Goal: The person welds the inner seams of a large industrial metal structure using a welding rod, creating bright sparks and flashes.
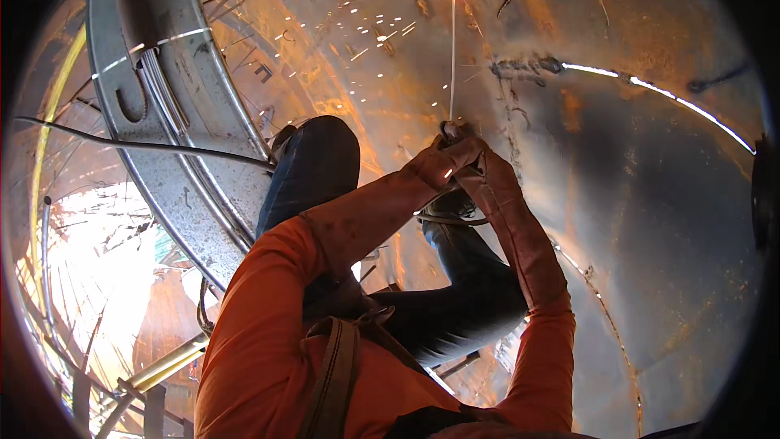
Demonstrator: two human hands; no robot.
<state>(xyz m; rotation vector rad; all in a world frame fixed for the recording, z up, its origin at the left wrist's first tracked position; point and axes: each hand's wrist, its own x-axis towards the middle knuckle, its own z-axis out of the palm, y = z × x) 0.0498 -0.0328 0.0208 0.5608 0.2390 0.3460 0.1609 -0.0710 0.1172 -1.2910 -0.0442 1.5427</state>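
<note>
Both my hands, in brown leather welding gloves, are brought together in front of me. My left hand (441, 161) and my right hand (490, 171) are closed around a welding electrode holder (449, 130), whose body is mostly hidden by the gloves. From it a thin, straight welding rod (452, 57) points away from me. Its far tip glows with a bright arc against the rusty curved steel plate (536, 8), and sparks scatter to the left. A cable (451, 220) loops just below the gloves.
On the left, a curved metal beam (227, 252) carries a brown cylindrical holder (138, 20) with several rods sticking out. A dark cable (146, 145) crosses the beam. My bent knees (321, 162) are close by. Bright light enters through an opening at the lower left.
</note>
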